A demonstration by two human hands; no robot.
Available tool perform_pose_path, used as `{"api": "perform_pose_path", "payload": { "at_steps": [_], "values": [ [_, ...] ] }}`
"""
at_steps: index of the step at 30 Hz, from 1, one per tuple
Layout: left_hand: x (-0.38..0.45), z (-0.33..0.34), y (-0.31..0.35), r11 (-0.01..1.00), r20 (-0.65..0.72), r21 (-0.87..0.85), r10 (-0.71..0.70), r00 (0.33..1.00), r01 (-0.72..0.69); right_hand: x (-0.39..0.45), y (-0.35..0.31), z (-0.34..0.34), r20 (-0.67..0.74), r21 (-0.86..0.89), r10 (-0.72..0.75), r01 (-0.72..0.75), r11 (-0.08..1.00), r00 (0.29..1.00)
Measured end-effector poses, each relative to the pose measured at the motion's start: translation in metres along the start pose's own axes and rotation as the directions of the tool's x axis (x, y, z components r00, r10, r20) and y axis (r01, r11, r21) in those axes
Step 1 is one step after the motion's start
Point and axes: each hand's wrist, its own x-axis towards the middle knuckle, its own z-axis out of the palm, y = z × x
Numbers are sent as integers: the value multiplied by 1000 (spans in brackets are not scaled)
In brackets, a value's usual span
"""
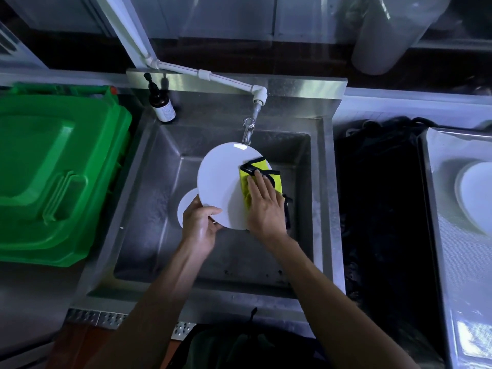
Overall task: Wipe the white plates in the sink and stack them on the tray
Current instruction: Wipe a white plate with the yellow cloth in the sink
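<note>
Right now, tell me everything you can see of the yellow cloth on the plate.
The yellow cloth with black edging looks like soft microfibre, folded and bunched. It lies on the right side of the round white plate held tilted over the steel sink. The right hand presses it flat with straight fingers; a black-trimmed part hangs off the plate's edge.

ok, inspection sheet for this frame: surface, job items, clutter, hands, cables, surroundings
Surface: steel sink, basin looks dry.
Job's things: white plate held tilted over the basin; second plate beneath it; yellow cloth; wiped plates on the tray at right.
Clutter: dark pump bottle on the sink's back corner.
Grippers: left hand grips the plate's edge; right hand presses the cloth flat.
Cables: nothing seen.
Surroundings: green bin lid at left; faucet off.
</note>
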Motion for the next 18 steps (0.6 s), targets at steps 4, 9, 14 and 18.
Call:
{"api": "perform_pose_path", "payload": {
  "at_steps": [4,9,14,18],
  "values": [
    [3,1,1,1000,-21,-6,-15,1000,15,-17,-20,10,-12,112,-18,20,993,1000],
    [1,1,2,999,0,-4,-46,999,46,-31,-48,20,-26,267,-32,37,963,999],
    [0,-5,3,999,-10,-50,-21,1000,20,-40,-55,18,-57,315,-117,130,940,991],
    [0,-7,6,997,-16,-66,-28,999,27,-42,-42,13,-105,215,-134,154,964,985]
  ]
}}
